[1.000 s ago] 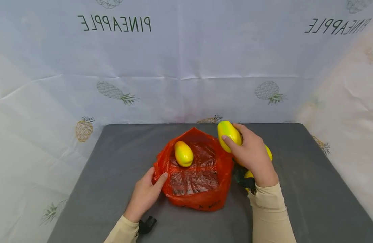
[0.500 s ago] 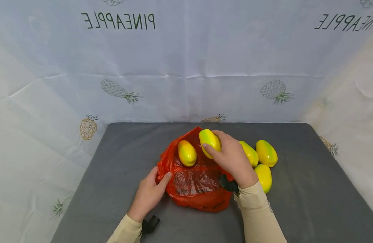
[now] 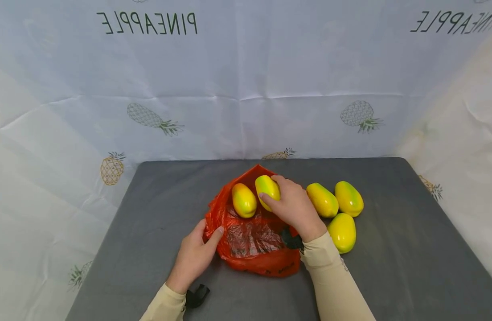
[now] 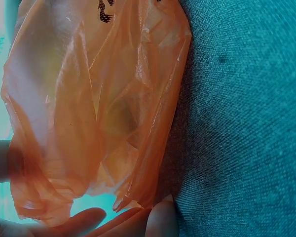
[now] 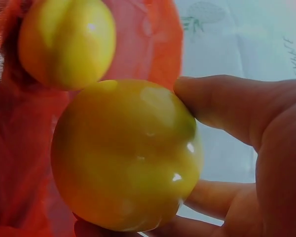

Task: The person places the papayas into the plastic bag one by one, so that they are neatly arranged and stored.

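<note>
Red bag (image 3: 256, 266) lies on the grey table (image 3: 129, 249), mouth spread wide. Its front side carries dark print (image 3: 279, 271), too small and creased to read; the left wrist view catches only a fragment of dark marks (image 4: 105, 14), also illegible. Left hand (image 3: 194, 254) pinches the bag's left rim between thumb and fingers. Right hand (image 3: 294, 203) is clamped on a yellow-green fruit (image 3: 267, 191), thumb on one side and fingers on the other, within the outline of the bag's mouth toward its far right. The two hands are apart, on opposite sides of the bag. A second fruit (image 3: 244, 200), yellow shading to orange, lies inside the bag at its far left, just beside the held one; whether the two touch cannot be told. Right of the bag, three more fruits (image 3: 322, 199) sit in a close cluster on the table. Behind the bag hangs a pale cloth (image 3: 242, 62) printed with outlined pineapples. Lettering (image 3: 147, 23) on it reads PINEAPPLE, mirror-reversed; a second PINEAPPLE (image 3: 456, 21), likewise reversed, stands high to the right of the bag.
</note>
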